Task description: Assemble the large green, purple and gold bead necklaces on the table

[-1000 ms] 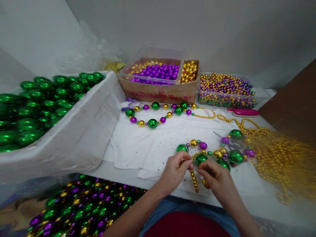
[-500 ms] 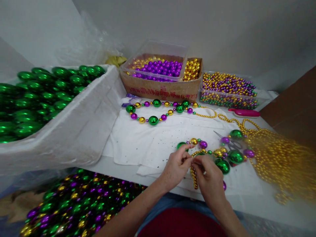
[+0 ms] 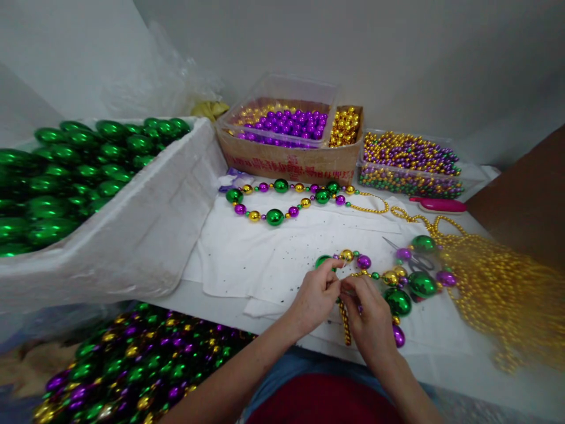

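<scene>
1. Bead strand [image 3: 388,282] lies on the white cloth [image 3: 265,259], front centre-right of the bench [image 3: 441,359]: big green, purple and gold balls w/ small beads between them. Near end sits under the hands.
2. Left hand [image 3: 315,297]: fingers pinched tight at the strand end, just below a green ball [image 3: 322,259]. Can't tell exactly what's pinched; too small.
3. Right hand [image 3: 368,321]: fingers curled and closed, tips touching the left hand's tips at the same spot. Covers part of the strand; a short run of small gold beads [image 3: 345,323] hangs down between the hands, a purple ball [image 3: 398,335] just right of the wrist.
4. Scissors [image 3: 410,252] lie just beyond the strand, partly under its beads.
5. Right of that: big heap of thin gold bead strings [image 3: 494,288] spread across the bench, blurred at the edge.
6. Farther back on the cloth: 2nd finished strand [image 3: 282,200], laid in a loop.
7. Back row: cardboard box [image 3: 286,162] w/ a clear tub of purple beads [image 3: 291,122] and loose gold beads; clear tray of mixed small beads [image 3: 408,162] right of it; pink tool [image 3: 439,204] in front of the tray.
8. Left: white-lined bin of large green balls [image 3: 79,171].
9. Below bench edge, front left: pile of mixed strands [image 3: 145,365].
</scene>
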Demonstrator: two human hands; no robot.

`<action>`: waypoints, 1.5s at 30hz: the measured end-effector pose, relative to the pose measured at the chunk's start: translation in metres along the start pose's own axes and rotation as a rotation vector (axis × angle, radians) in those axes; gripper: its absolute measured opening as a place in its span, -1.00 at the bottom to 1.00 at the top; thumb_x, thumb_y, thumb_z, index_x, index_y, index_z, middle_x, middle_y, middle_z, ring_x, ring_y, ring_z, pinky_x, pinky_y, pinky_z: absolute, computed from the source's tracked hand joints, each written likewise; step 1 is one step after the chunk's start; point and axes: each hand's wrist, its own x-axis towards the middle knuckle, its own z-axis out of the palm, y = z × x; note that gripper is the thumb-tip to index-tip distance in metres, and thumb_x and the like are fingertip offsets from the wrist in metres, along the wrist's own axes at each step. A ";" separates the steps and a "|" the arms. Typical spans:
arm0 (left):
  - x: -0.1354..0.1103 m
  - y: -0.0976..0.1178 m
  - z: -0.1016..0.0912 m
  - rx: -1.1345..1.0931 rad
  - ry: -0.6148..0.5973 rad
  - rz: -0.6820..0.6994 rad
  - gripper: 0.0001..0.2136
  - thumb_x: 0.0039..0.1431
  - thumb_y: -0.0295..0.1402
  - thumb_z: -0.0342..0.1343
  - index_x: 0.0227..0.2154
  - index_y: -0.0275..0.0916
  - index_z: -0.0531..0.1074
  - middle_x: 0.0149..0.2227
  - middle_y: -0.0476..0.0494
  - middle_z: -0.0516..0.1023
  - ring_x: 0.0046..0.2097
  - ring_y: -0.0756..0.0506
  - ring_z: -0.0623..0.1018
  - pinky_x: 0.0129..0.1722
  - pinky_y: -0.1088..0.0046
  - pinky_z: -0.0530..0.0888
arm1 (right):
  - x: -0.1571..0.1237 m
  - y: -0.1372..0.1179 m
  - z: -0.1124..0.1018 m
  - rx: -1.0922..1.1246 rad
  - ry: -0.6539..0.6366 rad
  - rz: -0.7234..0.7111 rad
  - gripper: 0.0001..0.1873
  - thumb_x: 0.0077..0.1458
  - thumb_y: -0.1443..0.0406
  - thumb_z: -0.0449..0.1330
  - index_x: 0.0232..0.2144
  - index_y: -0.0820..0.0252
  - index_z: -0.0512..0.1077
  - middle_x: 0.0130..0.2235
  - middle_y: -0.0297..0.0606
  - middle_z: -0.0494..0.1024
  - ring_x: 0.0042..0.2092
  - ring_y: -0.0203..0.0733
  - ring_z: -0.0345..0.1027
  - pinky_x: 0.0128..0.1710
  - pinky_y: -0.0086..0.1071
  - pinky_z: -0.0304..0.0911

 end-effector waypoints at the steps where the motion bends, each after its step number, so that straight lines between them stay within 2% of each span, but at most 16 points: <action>1: 0.002 -0.001 0.000 -0.024 0.000 -0.008 -0.69 0.07 -0.50 -0.04 -0.09 -0.29 0.34 -0.60 0.12 0.22 -0.54 0.05 0.23 -0.53 0.55 0.14 | -0.001 0.001 0.001 -0.036 0.021 -0.009 -0.87 0.18 0.42 0.02 -0.28 0.22 0.36 -0.34 -0.23 0.37 -0.28 -0.23 0.24 -0.29 -0.38 0.16; 5: 0.007 -0.004 0.003 -0.125 0.023 -0.064 -0.76 0.04 -0.47 -0.02 -0.18 -0.31 0.33 -0.62 0.13 0.21 -0.56 0.06 0.21 -0.56 0.56 0.13 | -0.009 0.003 0.006 -0.141 0.099 -0.066 -0.83 0.18 0.44 0.02 -0.26 0.23 0.42 -0.34 -0.20 0.38 -0.28 -0.24 0.25 -0.27 -0.37 0.17; 8: 0.008 -0.003 0.006 -0.104 0.022 -0.078 -0.76 0.05 -0.45 0.00 -0.18 -0.31 0.33 -0.63 0.14 0.21 -0.57 0.06 0.21 -0.57 0.56 0.12 | -0.011 0.002 0.006 -0.118 0.114 -0.020 -0.82 0.17 0.44 0.02 -0.32 0.24 0.43 -0.34 -0.20 0.39 -0.27 -0.23 0.25 -0.25 -0.36 0.17; 11: 0.006 -0.001 0.007 -0.003 0.039 -0.058 -0.76 0.05 -0.47 -0.01 -0.17 -0.30 0.35 -0.64 0.13 0.21 -0.57 0.06 0.22 -0.56 0.57 0.13 | -0.004 0.004 0.000 0.016 0.049 0.148 -0.88 0.13 0.41 0.07 -0.41 0.25 0.41 -0.35 -0.23 0.39 -0.28 -0.23 0.25 -0.28 -0.36 0.16; 13: 0.005 -0.001 0.008 0.016 0.020 -0.070 -0.75 0.03 -0.48 0.00 -0.17 -0.30 0.35 -0.64 0.13 0.21 -0.57 0.07 0.22 -0.56 0.57 0.13 | 0.003 0.008 -0.005 0.196 -0.062 0.300 -0.94 0.05 0.39 0.14 -0.45 0.25 0.38 -0.40 -0.28 0.38 -0.34 -0.26 0.23 -0.36 -0.40 0.14; 16: 0.004 -0.001 0.006 -0.101 -0.064 -0.151 -0.74 0.05 -0.43 0.00 -0.15 -0.31 0.32 -0.64 0.13 0.25 -0.61 0.07 0.24 -0.60 0.58 0.15 | 0.008 0.016 -0.011 0.497 -0.247 0.504 -0.89 -0.02 0.31 0.20 -0.48 0.23 0.33 -0.50 -0.37 0.32 -0.48 -0.33 0.15 -0.50 -0.45 0.07; 18: 0.003 0.000 0.003 -0.197 -0.118 -0.206 -0.73 0.08 -0.37 0.00 -0.14 -0.31 0.29 -0.64 0.12 0.26 -0.63 0.07 0.25 -0.63 0.58 0.17 | 0.008 0.019 -0.014 0.572 -0.256 0.551 -0.85 -0.02 0.27 0.20 -0.48 0.23 0.31 -0.53 -0.41 0.27 -0.52 -0.36 0.10 -0.54 -0.47 0.02; 21: 0.003 0.005 -0.003 -0.286 -0.184 -0.217 -0.70 0.05 -0.36 0.05 -0.13 -0.30 0.27 -0.59 0.10 0.31 -0.60 0.07 0.31 -0.59 0.57 0.25 | 0.005 0.017 -0.015 0.482 -0.121 0.481 -0.83 0.01 0.26 0.18 -0.51 0.23 0.31 -0.51 -0.39 0.28 -0.46 -0.34 0.14 -0.47 -0.46 0.05; 25: 0.002 0.015 -0.010 -0.357 -0.248 -0.164 -0.59 -0.04 -0.42 0.15 -0.07 -0.30 0.26 -0.43 0.00 0.41 -0.43 0.03 0.42 -0.42 0.50 0.37 | 0.003 0.013 -0.012 0.358 0.029 0.345 -0.86 0.07 0.30 0.13 -0.50 0.22 0.33 -0.44 -0.35 0.35 -0.35 -0.30 0.22 -0.35 -0.43 0.11; 29: 0.000 0.018 -0.009 -0.347 -0.226 -0.150 -0.53 -0.04 -0.46 0.16 -0.01 -0.29 0.24 -0.40 -0.01 0.41 -0.37 0.02 0.42 -0.38 0.50 0.35 | -0.001 0.010 -0.007 0.306 0.128 0.301 -0.89 0.12 0.33 0.10 -0.44 0.21 0.35 -0.43 -0.35 0.38 -0.37 -0.31 0.25 -0.38 -0.43 0.13; 34: -0.004 0.019 -0.006 -0.383 -0.186 -0.139 -0.49 -0.06 -0.53 0.15 0.01 -0.29 0.23 -0.42 0.02 0.41 -0.38 0.04 0.40 -0.38 0.52 0.33 | -0.005 0.009 -0.006 0.205 0.216 0.154 -0.92 0.13 0.39 0.10 -0.35 0.20 0.40 -0.36 -0.30 0.44 -0.31 -0.30 0.30 -0.32 -0.43 0.19; 37: -0.006 0.022 -0.007 -0.414 -0.199 -0.151 -0.53 -0.04 -0.50 0.14 0.00 -0.31 0.25 -0.42 0.00 0.42 -0.37 0.03 0.41 -0.38 0.52 0.33 | -0.007 0.010 -0.007 0.160 0.199 0.047 -0.84 0.16 0.43 0.06 -0.30 0.19 0.44 -0.35 -0.28 0.44 -0.30 -0.31 0.31 -0.30 -0.44 0.19; 40: -0.007 0.023 -0.009 -0.407 -0.184 -0.155 -0.55 -0.03 -0.48 0.15 -0.02 -0.31 0.28 -0.42 -0.01 0.43 -0.38 0.03 0.41 -0.40 0.52 0.32 | -0.009 0.011 -0.008 0.118 0.164 0.007 -0.79 0.17 0.45 0.02 -0.29 0.21 0.45 -0.34 -0.25 0.43 -0.29 -0.30 0.30 -0.28 -0.43 0.19; 43: -0.006 0.020 -0.011 -0.366 -0.168 -0.124 -0.62 0.00 -0.46 0.13 -0.07 -0.28 0.30 -0.41 -0.01 0.45 -0.42 0.03 0.40 -0.41 0.51 0.32 | -0.008 0.011 -0.011 0.176 0.113 0.084 -0.82 0.16 0.39 0.05 -0.36 0.22 0.46 -0.36 -0.25 0.41 -0.28 -0.28 0.29 -0.28 -0.40 0.18; 45: -0.006 0.018 -0.014 -0.302 -0.189 -0.080 -0.78 0.02 -0.47 0.10 -0.21 -0.28 0.36 -0.41 -0.02 0.46 -0.41 0.03 0.40 -0.39 0.50 0.33 | -0.006 0.011 -0.014 0.361 0.034 0.254 -0.85 0.12 0.31 0.12 -0.44 0.23 0.44 -0.43 -0.29 0.37 -0.37 -0.31 0.26 -0.39 -0.44 0.16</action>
